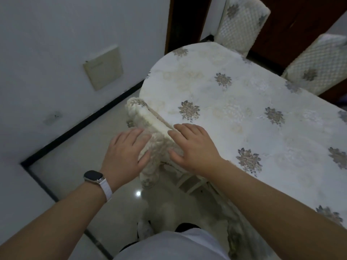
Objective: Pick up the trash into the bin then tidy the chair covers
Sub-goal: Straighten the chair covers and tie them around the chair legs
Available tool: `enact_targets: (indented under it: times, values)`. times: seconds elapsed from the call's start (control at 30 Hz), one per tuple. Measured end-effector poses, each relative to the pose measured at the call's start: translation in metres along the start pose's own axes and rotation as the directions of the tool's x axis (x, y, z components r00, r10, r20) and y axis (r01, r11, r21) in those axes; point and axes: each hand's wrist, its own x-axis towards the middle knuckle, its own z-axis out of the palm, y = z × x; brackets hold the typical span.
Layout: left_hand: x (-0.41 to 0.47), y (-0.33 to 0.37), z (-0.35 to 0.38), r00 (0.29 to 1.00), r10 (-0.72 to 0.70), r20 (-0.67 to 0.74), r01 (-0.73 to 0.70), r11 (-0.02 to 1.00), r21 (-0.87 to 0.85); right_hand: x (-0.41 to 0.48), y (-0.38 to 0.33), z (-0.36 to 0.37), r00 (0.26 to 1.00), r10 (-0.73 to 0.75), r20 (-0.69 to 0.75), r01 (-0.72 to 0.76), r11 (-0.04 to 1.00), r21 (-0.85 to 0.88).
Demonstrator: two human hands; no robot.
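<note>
A cream chair cover (148, 117) with grey flower prints sits over the backrest of a chair pushed against the table's near edge. My left hand (127, 152), with a watch on its wrist, lies flat on the cover's left side, fingers straight. My right hand (193, 147) lies on the cover's right side and top edge, fingers spread and lightly bent over the fabric. The cover is bunched and wrinkled between both hands. No trash and no bin are in view.
An oval table (234, 102) under a white flowered cloth fills the right. Two more covered chairs (242, 25) (315, 66) stand at its far side. A white wall with a beige panel (103, 70) is on the left, over a glossy tiled floor (78, 166).
</note>
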Motion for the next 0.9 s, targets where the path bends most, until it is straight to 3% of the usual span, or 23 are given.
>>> enact_targets:
  times: [0.53,0.9]
  values:
    - [-0.006,-0.197,-0.068,0.942,-0.319,-0.102,0.334,0.921,0.202,0.232,-0.086,0.081,0.967,-0.253,0.006,0.249,0.956,0.158]
    - [0.065,-0.339,-0.114,0.907,-0.394,-0.15,0.421,0.852,0.311,0.406,-0.133,0.119,0.905,-0.425,0.017,0.408,0.878,0.249]
